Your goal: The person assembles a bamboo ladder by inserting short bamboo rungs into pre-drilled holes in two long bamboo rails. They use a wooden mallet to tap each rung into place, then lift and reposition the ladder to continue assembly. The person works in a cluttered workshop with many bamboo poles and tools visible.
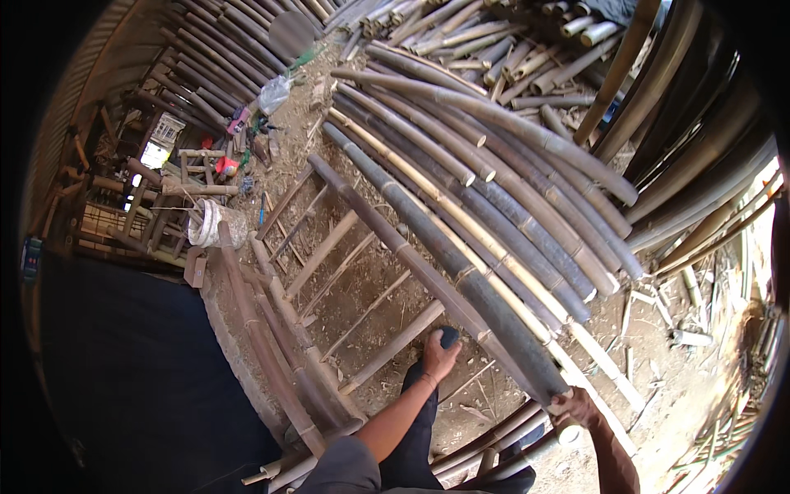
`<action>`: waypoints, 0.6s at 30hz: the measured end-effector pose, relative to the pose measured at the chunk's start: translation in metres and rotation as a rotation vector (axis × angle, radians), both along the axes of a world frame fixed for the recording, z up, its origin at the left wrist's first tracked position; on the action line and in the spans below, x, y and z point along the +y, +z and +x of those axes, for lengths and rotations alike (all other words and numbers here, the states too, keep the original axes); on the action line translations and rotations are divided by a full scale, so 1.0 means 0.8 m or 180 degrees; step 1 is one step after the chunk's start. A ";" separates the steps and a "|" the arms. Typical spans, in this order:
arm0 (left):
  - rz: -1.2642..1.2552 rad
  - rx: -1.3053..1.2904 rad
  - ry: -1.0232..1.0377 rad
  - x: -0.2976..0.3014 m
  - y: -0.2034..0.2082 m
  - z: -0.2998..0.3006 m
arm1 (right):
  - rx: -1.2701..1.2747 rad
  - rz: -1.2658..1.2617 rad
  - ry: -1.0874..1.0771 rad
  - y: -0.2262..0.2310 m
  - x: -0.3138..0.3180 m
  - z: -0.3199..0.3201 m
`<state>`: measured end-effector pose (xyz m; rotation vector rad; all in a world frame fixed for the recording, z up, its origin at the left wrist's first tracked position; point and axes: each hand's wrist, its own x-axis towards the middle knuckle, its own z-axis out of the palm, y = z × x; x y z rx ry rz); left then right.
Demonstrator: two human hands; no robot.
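Observation:
My right hand (576, 407) is wrapped round the near end of a thick dark bamboo pole (485, 288), close to its pale cut face. That pole slants away to the far left, alongside a bamboo frame (395, 243) with several rungs. Left of it, my left hand (442, 356) is closed at a small dark rounded thing (448, 336), seen between thumb and fingers; its kind I cannot make out. The hand is over my dark-trousered leg, near the end of a rung (399, 346).
Several bamboo poles (527, 222) lie side by side to the right. Tall poles (691, 123) lean at the far right. A white bucket (216, 225) stands at the left beyond a black sheet (140, 370). Cut bamboo pieces (518, 62) are heaped at the back.

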<state>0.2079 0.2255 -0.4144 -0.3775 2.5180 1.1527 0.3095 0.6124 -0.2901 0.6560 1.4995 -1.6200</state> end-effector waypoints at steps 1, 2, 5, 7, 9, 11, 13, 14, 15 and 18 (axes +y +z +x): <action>-0.0149 0.0305 0.0319 0.006 0.045 -0.022 | -0.0116 -0.0208 -0.0142 0.050 0.002 0.013; -0.0211 0.0386 0.0179 -0.011 0.073 -0.047 | -0.0225 -0.0443 -0.0240 0.101 0.000 0.024; -0.1141 0.1194 -0.0258 -0.031 0.162 -0.102 | -0.0850 -0.1112 -0.0830 0.215 0.032 0.115; -0.1543 0.1240 -0.0766 -0.020 0.211 -0.124 | -0.0684 -0.0441 -0.0909 0.346 0.034 0.142; -0.1918 0.1440 -0.1214 -0.034 0.264 -0.127 | -0.0194 0.0005 -0.0699 0.421 0.085 0.213; -0.1801 0.1726 -0.1709 -0.021 0.271 -0.126 | -0.0084 0.0846 -0.1297 0.537 0.102 0.246; -0.1434 0.1880 -0.2168 0.009 0.282 -0.121 | 0.0316 0.1246 -0.1574 0.617 0.116 0.282; -0.1468 0.1977 -0.2343 0.026 0.272 -0.120 | 0.0577 0.1407 -0.1690 0.650 0.122 0.294; -0.1100 0.2367 -0.2282 0.043 0.279 -0.114 | 0.0868 0.1547 -0.1833 0.681 0.127 0.308; -0.0250 0.2507 -0.2167 0.086 0.305 -0.106 | 0.2066 0.1701 -0.2147 0.744 0.140 0.346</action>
